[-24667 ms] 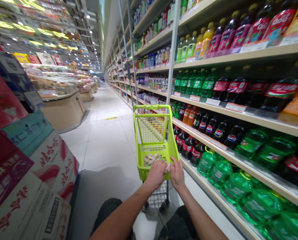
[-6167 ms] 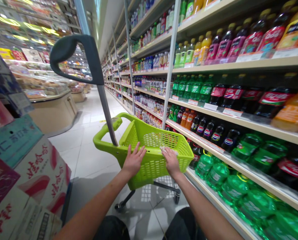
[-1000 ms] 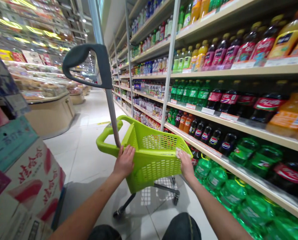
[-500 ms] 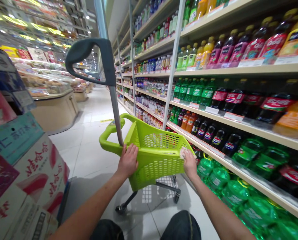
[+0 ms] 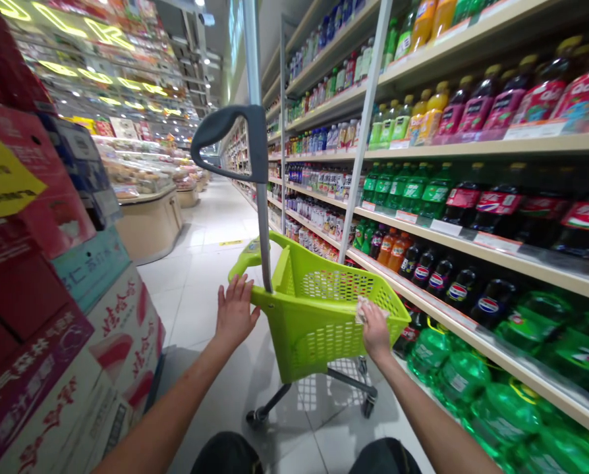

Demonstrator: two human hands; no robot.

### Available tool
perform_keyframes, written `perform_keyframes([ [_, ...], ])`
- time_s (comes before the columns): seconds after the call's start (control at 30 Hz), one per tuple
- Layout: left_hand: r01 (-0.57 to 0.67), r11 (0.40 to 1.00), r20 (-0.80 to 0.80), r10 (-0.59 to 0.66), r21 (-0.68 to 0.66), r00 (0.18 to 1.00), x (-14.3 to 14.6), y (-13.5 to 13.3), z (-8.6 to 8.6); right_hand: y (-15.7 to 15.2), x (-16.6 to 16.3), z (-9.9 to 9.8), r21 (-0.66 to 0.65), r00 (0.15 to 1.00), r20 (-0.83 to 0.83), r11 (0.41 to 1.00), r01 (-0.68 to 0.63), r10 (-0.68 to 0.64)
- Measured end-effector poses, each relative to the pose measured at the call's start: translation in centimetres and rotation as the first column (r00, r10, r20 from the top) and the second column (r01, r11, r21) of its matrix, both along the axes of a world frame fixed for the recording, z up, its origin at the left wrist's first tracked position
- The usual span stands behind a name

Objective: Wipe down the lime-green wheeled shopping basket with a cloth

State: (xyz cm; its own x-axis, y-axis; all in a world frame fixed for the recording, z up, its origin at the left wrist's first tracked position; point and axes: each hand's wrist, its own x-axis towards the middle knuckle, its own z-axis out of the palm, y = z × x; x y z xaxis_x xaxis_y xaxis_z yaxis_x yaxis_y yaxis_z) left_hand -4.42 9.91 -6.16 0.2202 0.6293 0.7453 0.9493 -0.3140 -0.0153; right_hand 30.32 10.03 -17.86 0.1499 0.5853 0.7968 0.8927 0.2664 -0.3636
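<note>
Leftward along the rim, past the foot of the grey pole, is where the left hand has shifted since half a second ago; the right hand has drawn back a little from the basket's far right corner. Fingers extended and slightly parted, thumb out to the side, the left hand grips nothing and lays its fingertips on the handle end of the rim. Curled at the other end of the near rim, the right hand pinches a crumpled pale cloth against the plastic.

Both touch the lime-green shopping cart, which stands side-on just ahead of the person's knees, its casters on pale floor tiles. From its rim the pole rises to a dark grey loop handle.

Near the basket, to the right, a drinks shelf carries Pepsi bottles, orange soda bottles and, lowest, big green bottles. Stacked drink cartons stand to the left, apart from the cart.
</note>
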Motion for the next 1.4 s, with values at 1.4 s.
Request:
perform_keyframes([
  [1.4,0.048,0.996,0.028,-0.047,-0.070,0.999,0.9,-0.9,-0.1,-1.0,-15.5,5.3,0.020,0.872,0.204,0.888,-0.459,0.445],
])
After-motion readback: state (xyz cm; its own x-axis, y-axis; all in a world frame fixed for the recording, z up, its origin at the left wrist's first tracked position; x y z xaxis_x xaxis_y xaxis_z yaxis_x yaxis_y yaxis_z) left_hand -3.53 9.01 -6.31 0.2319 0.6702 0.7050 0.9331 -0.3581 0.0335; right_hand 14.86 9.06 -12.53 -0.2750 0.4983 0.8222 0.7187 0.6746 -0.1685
